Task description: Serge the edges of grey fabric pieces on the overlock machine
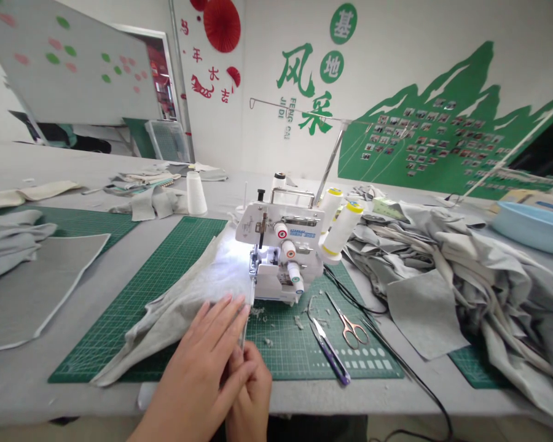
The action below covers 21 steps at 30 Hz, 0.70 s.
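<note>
A white overlock sewing machine point(281, 245) stands on a green cutting mat point(166, 258), its lamp lighting the needle area. Grey fabric point(184, 307) runs under the presser area on the machine's left side and drapes over the mat. My left hand point(207, 350) lies on this fabric just in front of the machine, fingers stretched out flat. Partly under it, my right hand point(251, 380) is closed around the fabric's near right edge, with its thumb and fingers curled. The left hand hides part of that grip.
Embroidery scissors point(350, 328) and purple-handled thread snips point(332, 356) lie right of the machine among lint scraps. A big heap of grey cloth point(424, 264) and a blue basin point(534, 227) are farther right. Left are a white thread cone point(196, 193) and a grey panel point(41, 288). Black cables trail off the front edge.
</note>
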Tool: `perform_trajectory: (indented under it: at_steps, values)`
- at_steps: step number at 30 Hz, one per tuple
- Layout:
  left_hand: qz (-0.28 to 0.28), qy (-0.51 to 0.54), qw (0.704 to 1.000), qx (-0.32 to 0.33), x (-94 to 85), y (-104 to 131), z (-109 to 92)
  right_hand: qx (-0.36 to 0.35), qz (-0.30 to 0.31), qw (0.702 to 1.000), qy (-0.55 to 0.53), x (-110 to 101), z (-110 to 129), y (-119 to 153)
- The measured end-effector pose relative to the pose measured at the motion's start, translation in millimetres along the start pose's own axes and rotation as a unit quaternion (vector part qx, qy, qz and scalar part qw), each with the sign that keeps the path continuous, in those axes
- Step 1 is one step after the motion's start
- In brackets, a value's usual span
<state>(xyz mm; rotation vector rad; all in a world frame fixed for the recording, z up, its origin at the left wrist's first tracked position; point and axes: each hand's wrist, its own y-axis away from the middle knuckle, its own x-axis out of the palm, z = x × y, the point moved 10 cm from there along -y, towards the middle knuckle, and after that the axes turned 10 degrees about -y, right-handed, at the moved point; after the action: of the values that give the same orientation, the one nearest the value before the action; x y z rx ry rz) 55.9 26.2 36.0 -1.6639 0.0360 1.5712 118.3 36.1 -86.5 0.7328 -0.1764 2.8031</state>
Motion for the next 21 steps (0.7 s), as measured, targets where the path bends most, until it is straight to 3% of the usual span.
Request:
perform_trajectory:
  at_steps: [21]
  values:
    - [0.018, 0.029, 0.999, -0.024, 13.3, -21.6, 17.1, 0.022, 0.005, 0.997, -0.08, 7.2, 6.7, -16.2]
